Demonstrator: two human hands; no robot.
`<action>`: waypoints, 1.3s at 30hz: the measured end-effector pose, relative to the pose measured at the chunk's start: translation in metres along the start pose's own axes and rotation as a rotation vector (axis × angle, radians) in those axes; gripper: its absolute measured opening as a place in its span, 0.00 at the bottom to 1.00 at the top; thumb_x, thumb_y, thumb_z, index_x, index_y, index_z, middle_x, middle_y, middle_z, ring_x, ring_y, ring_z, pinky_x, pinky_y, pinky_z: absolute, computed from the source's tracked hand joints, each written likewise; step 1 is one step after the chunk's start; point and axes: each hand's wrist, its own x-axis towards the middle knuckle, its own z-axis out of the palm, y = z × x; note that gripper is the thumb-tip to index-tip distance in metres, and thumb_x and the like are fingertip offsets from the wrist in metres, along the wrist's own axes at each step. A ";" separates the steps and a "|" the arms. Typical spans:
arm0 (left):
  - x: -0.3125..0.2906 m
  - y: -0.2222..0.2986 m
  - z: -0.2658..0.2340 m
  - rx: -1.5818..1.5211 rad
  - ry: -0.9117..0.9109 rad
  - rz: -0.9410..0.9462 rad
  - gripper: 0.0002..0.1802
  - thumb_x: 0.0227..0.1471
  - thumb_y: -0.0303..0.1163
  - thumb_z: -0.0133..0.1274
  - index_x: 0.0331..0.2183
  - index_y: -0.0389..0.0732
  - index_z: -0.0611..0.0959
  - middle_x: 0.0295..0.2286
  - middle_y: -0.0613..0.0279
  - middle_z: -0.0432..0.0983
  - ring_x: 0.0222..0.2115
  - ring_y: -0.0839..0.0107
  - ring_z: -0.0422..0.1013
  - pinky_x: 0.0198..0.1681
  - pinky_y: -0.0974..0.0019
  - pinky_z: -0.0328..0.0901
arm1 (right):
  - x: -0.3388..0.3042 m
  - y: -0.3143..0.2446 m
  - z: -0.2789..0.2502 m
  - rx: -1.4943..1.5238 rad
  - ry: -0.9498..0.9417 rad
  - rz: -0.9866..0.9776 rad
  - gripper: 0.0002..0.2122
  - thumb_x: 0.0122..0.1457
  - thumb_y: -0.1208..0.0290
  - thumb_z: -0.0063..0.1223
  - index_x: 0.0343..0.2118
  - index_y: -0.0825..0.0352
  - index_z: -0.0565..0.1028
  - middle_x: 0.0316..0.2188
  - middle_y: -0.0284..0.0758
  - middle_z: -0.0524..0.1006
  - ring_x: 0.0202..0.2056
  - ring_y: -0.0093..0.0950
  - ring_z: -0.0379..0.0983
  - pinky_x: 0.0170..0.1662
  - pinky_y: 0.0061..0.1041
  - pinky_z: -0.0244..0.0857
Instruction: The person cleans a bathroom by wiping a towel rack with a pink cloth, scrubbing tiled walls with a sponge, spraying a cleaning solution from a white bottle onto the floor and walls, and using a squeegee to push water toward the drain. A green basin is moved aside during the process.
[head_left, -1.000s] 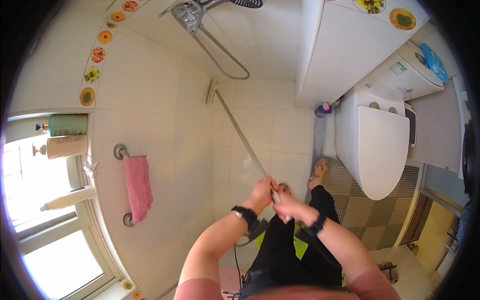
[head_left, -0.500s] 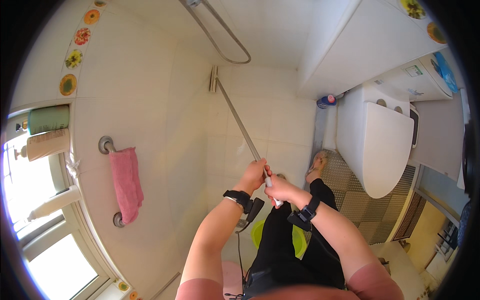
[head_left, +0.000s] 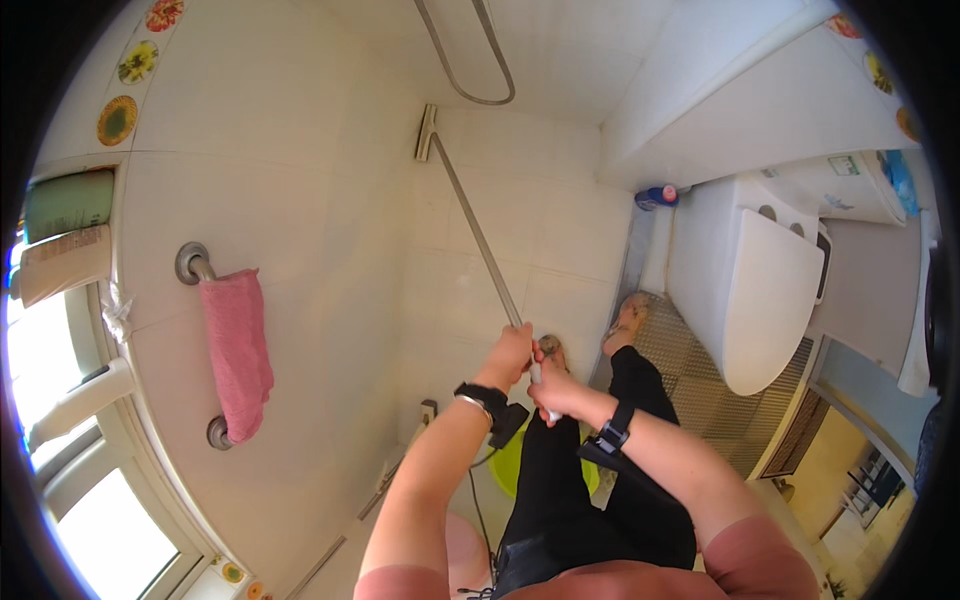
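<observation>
My left hand point(head_left: 509, 353) and my right hand point(head_left: 554, 388) are both wrapped around the grey metal pole of a floor squeegee point(head_left: 473, 223), the right one lower, by the white grip end. The pole slants away from me to the far left. Its narrow flat head point(head_left: 426, 134) stands at the far-left corner, where the pale tiled floor point(head_left: 570, 245) meets the left wall. Both wrists wear black straps with small devices, and a cable runs down from the left one.
On the left wall, a pink towel point(head_left: 237, 350) hangs from a metal bar, near a window ledge with bottles point(head_left: 68, 205). A toilet point(head_left: 772, 300) stands at right, with a blue bottle point(head_left: 657, 197) beside it. A shower hose point(head_left: 447, 75) hangs ahead; a green basin point(head_left: 508, 468) sits by my legs.
The view has shifted a little, and my left foot has come into sight beside my hands. Both hands keep their hold on the squeegee, whose head stays near the far-left corner.
</observation>
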 end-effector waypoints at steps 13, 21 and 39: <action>0.002 -0.004 0.014 0.042 0.047 -0.023 0.19 0.56 0.40 0.39 0.19 0.37 0.70 0.14 0.60 0.67 0.12 0.69 0.64 0.12 0.67 0.53 | -0.007 0.002 -0.012 0.019 -0.086 0.241 0.25 0.52 0.76 0.43 0.51 0.78 0.50 0.16 0.37 0.68 0.12 0.29 0.68 0.13 0.30 0.65; 0.015 0.004 0.027 0.155 0.014 0.073 0.19 0.55 0.41 0.38 0.23 0.37 0.72 0.14 0.61 0.68 0.11 0.70 0.64 0.11 0.67 0.53 | -0.009 0.014 -0.024 0.053 0.022 0.079 0.22 0.51 0.77 0.43 0.48 0.76 0.52 0.16 0.37 0.68 0.12 0.28 0.67 0.12 0.30 0.65; -0.010 0.039 0.136 -0.680 -0.347 0.088 0.08 0.57 0.33 0.39 0.36 0.40 0.60 0.22 0.57 0.64 0.17 0.65 0.62 0.26 0.54 0.68 | -0.128 0.005 -0.094 0.343 0.302 -0.179 0.25 0.56 0.73 0.40 0.59 0.57 0.58 0.20 0.36 0.70 0.11 0.22 0.63 0.13 0.22 0.55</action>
